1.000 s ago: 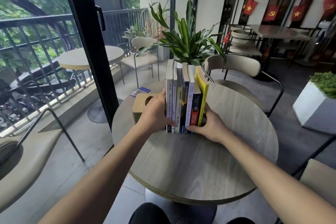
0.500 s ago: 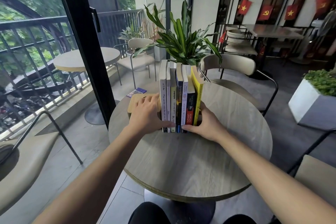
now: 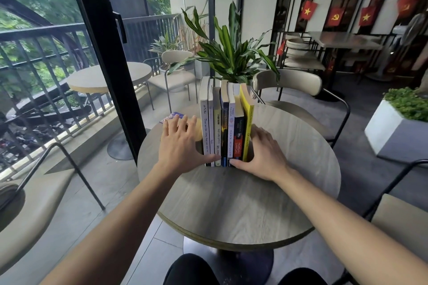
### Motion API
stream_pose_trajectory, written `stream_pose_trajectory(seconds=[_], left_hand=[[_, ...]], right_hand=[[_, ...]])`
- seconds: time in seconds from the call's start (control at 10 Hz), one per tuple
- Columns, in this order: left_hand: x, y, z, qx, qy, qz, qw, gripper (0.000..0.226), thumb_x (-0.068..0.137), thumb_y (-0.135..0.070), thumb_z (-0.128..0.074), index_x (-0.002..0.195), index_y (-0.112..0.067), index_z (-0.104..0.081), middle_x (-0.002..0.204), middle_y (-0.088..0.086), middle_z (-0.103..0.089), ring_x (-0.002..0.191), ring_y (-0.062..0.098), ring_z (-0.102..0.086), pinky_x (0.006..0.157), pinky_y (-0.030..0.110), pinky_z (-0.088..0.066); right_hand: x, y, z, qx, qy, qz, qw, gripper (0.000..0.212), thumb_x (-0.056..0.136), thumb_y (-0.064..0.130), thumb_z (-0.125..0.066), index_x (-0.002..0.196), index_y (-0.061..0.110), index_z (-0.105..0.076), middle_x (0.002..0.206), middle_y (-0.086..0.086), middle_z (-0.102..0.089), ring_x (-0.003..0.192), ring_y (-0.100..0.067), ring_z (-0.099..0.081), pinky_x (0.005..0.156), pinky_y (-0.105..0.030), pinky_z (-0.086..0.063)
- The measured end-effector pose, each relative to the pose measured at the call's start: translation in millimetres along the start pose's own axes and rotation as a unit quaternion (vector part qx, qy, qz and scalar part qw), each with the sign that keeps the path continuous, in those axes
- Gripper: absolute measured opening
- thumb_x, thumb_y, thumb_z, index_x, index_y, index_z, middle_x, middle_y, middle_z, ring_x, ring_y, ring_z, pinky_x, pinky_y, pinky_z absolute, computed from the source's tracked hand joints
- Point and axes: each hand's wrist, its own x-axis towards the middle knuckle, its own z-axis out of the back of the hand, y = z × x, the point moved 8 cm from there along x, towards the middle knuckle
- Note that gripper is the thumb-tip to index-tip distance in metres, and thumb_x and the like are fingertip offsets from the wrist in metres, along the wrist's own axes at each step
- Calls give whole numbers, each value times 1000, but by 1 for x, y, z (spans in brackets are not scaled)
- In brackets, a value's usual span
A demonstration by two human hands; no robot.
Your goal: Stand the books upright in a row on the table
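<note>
On the round café table (image 3: 236, 203), seven books (image 3: 225, 122) stand upright; the left hand (image 3: 179, 146) and right hand (image 3: 264, 155), both open with fingers spread, bracket them.

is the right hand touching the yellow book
Touching. In the head view the right hand lies against the yellow book at the row's right end, fingers on its cover and thumb across the spine bottoms, with no gap.

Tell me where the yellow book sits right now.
In the head view the yellow book stands at the right end of the upright row on the round table, against the black-spined book, with the right hand beside its base.
</note>
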Motion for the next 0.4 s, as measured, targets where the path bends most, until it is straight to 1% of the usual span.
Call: stream_pose_trajectory(seconds=[0.1, 0.2, 0.3, 0.4], left_hand=[[-5, -1, 4, 0, -10, -3, 1000, 137, 51, -104, -29, 155, -16, -18, 160, 13, -27, 150, 35, -16, 123, 53, -8], [-10, -3, 10, 1, -13, -4, 1000, 135, 52, -104, -28, 153, -16, -21, 158, 13, -30, 149, 35, -18, 123, 53, -10], [-18, -6, 17, 6, -20, -10, 1000, 133, 53, -105, -26, 151, -15, -24, 155, 12, -33, 147, 35, -22, 122, 53, -14], [-28, -7, 26, -11, -36, 3, 999, 129, 54, -104, -25, 147, -15, -31, 151, 12, -41, 143, 35, -29, 120, 51, -19]], right_hand=[[-4, -3, 1, -30, 7, -7, 999, 116, 66, 83, -56, 153, 28, -1, 162, -9, -18, 148, -31, -17, 115, -56, -27], [-11, -3, 8, -33, 10, -18, 999, 117, 67, 83, -55, 154, 27, 0, 163, -10, -14, 149, -31, -14, 116, -56, -25], [-18, -2, 18, -31, -2, -22, 999, 119, 67, 84, -53, 154, 25, 1, 163, -9, -13, 149, -29, -15, 115, -56, -28], [-27, 1, 31, -35, -28, -18, 999, 116, 69, 85, -50, 154, 21, -4, 162, -9, -18, 147, -29, -20, 113, -53, -30]])
